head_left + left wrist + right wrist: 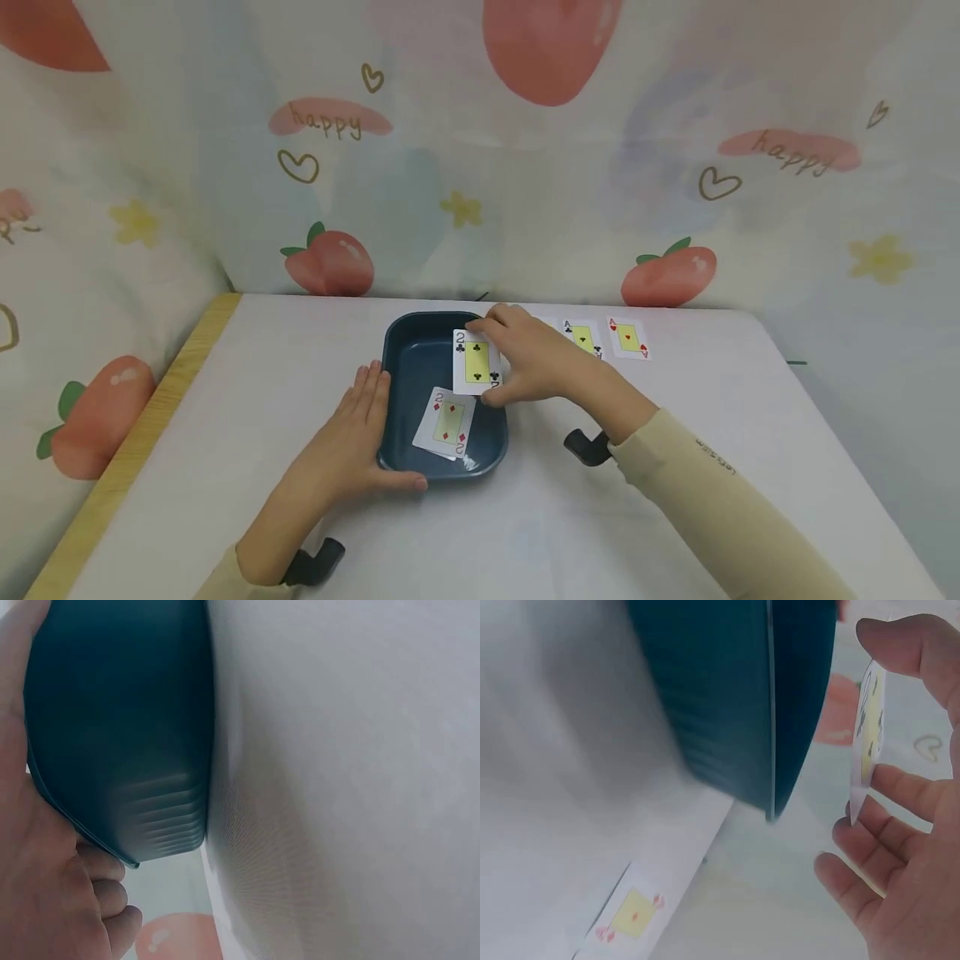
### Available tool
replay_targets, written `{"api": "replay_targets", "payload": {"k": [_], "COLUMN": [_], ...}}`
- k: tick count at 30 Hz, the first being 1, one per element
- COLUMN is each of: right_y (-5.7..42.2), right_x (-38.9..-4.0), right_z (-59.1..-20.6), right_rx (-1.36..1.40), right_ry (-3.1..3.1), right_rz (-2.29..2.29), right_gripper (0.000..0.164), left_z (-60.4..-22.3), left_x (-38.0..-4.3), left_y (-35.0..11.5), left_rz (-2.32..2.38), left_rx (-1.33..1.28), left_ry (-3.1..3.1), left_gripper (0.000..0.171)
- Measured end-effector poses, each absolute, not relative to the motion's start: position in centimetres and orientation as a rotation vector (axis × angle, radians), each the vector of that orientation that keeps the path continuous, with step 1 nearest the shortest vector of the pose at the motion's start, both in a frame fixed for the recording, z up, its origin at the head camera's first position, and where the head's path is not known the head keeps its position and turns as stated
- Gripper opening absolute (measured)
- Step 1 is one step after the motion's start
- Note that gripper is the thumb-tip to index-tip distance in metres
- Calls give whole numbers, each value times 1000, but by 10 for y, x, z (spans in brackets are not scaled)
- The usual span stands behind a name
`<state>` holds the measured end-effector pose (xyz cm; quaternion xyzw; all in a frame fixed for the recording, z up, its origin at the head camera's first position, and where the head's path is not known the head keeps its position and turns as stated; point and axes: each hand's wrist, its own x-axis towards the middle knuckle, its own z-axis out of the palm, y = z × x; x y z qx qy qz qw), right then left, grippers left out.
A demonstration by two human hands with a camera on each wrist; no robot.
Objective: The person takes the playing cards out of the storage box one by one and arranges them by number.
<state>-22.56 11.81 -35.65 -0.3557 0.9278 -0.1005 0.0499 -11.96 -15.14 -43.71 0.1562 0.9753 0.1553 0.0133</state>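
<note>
My right hand [528, 354] pinches a playing card, the two of clubs [468, 362], between thumb and fingers. It holds the card above the right side of a dark blue rectangular tray [397, 333]; the right wrist view shows the card [868, 724] edge-on, beside the tray's rim. Inside the tray lies the two of diamonds [448, 421], with the edge of another card under it. My left hand [352, 425] rests against the tray's left side, fingers straight along the rim and thumb at the front edge.
Beyond my right hand lie the ace of clubs [581, 336] and the ace of hearts [628, 337], face up on the white tabletop [675, 450]. Part of another card shows behind the hand. A patterned cloth [525, 200] hangs along the table's back edge.
</note>
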Motion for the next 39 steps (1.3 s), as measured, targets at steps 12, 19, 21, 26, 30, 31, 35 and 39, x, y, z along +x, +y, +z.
{"api": "replay_targets", "payload": {"k": [12, 19, 21, 26, 30, 31, 35, 39], "right_y": [154, 175, 181, 190, 198, 200, 210, 213], "right_x": [-223, -224, -223, -221, -218, -218, -219, -220], "right_z": [-360, -368, -370, -374, -379, -380, -384, -385], "right_rx": [-970, -900, -881, -838, -801, -787, -754, -741], "right_ry": [2858, 2866, 2874, 2880, 2877, 2879, 2892, 2895], "right_rz": [-312, -296, -289, -278, -254, -245, -242, -238], "right_gripper": [87, 86, 86, 86, 85, 85, 84, 84], "left_z": [-441, -440, -440, -442, -443, -443, -442, -442], "left_x": [-117, -116, -116, -114, -113, -113, -115, -117], "left_y": [-151, -150, -150, -153, -154, -154, -151, -150], "left_rz": [525, 512, 503, 488, 490, 495, 501, 501], "left_rx": [500, 517, 527, 547, 557, 557, 574, 607], "left_ry": [3039, 3039, 3040, 3034, 3028, 3026, 3027, 3035], "left_gripper": [149, 148, 147, 146, 146, 146, 147, 146]}}
